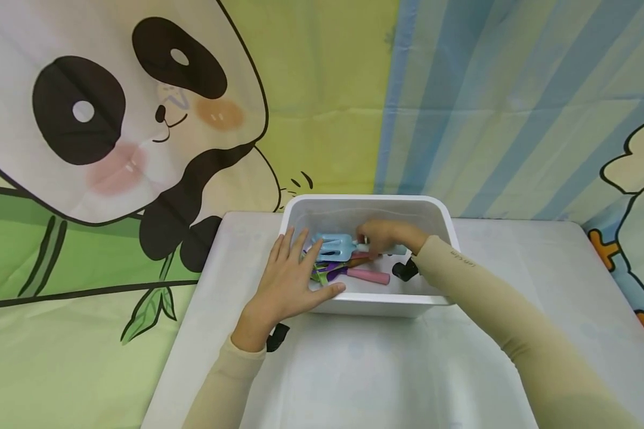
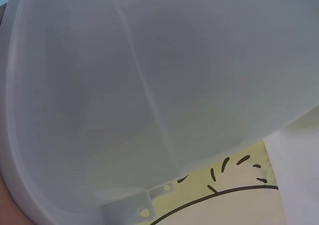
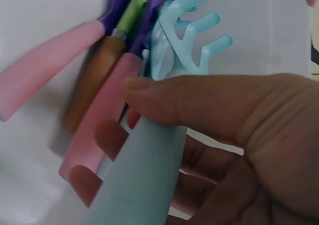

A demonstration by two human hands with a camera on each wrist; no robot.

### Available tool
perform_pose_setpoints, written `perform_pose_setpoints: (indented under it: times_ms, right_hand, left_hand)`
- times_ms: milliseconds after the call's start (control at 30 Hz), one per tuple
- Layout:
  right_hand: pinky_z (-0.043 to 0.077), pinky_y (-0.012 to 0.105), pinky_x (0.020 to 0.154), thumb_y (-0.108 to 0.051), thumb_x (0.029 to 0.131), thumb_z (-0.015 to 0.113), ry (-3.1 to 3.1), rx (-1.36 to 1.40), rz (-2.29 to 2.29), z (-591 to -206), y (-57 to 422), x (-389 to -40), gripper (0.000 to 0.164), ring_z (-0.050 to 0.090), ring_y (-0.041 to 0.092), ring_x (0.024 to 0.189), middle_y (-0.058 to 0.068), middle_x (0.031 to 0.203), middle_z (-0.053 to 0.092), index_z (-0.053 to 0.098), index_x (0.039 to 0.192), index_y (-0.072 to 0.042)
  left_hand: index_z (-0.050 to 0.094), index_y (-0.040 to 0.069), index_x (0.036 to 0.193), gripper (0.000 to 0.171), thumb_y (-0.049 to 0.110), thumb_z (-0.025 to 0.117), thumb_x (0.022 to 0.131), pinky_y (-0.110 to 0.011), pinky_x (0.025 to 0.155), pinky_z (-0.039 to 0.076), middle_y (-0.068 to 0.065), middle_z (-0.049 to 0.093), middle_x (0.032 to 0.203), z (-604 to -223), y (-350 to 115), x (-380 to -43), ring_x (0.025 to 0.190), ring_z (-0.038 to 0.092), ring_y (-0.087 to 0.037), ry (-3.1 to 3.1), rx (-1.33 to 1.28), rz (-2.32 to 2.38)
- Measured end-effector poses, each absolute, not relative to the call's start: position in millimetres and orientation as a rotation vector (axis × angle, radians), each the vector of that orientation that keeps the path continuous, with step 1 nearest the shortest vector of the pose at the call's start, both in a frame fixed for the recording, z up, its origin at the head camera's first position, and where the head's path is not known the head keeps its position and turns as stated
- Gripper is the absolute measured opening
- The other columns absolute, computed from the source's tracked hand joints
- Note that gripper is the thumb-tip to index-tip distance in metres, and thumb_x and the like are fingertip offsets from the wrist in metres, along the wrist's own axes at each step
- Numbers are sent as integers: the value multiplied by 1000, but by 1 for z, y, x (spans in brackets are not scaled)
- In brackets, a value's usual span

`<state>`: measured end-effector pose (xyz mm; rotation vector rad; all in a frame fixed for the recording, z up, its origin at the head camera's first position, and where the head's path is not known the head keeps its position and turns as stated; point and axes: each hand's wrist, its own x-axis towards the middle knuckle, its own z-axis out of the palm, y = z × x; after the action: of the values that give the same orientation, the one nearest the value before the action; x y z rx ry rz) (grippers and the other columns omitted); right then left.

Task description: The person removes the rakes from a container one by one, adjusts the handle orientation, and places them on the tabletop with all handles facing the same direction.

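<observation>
Bin (image 1: 365,199): right hand (image 1: 385,235) inside, fingers pinching light-blue utensil (image 3: 142,167). Left hand (image 1: 288,275) over bin's near-left corner, fingers spread.

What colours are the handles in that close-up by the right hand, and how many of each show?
Pink handles: 2
Brown handle: 1
Pale blue handle, held in the right hand: 1
Total: 4
</observation>
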<state>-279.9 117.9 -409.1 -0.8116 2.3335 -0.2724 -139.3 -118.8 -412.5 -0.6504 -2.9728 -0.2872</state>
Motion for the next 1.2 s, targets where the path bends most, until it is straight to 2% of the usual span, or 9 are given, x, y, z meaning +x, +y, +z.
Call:
perform_pose_setpoints:
  times_ms: [367,700,933,1200]
  right_hand:
    - [58,38,63,2,88,68,2167,-541,-694,-381,144,-269,32,63,26,82,20,107,59,51,115,-3]
    - [59,44,72,0,92,68,2113,-554,-888,-347,169,-256,35,64,27,84,20,104,60,47,121,1]
    - [55,43,73,-2,93,68,2148,-545,-1009,-324,194,-250,38,62,36,84,21,104,58,46,123,2]
    - [54,44,75,-4,94,67,2222,-508,-1034,-311,230,-244,37,62,33,85,22,109,57,46,123,2]
  left_hand:
    - [41,10,153,107,89,31,83,-54,119,1,-19,24,162,-412,-119,-140,150,3,-41,-2967,-651,-316]
    - [41,10,153,106,89,31,83,-53,119,-2,-18,23,162,-412,-119,-139,150,1,-40,-2972,-652,-339]
    - [41,10,153,106,88,32,83,-53,119,-2,-18,22,162,-413,-119,-139,150,1,-40,-2971,-659,-350]
    - [42,11,153,106,89,32,82,-53,119,-1,-19,23,162,-413,-119,-138,151,0,-39,-2973,-650,-353]
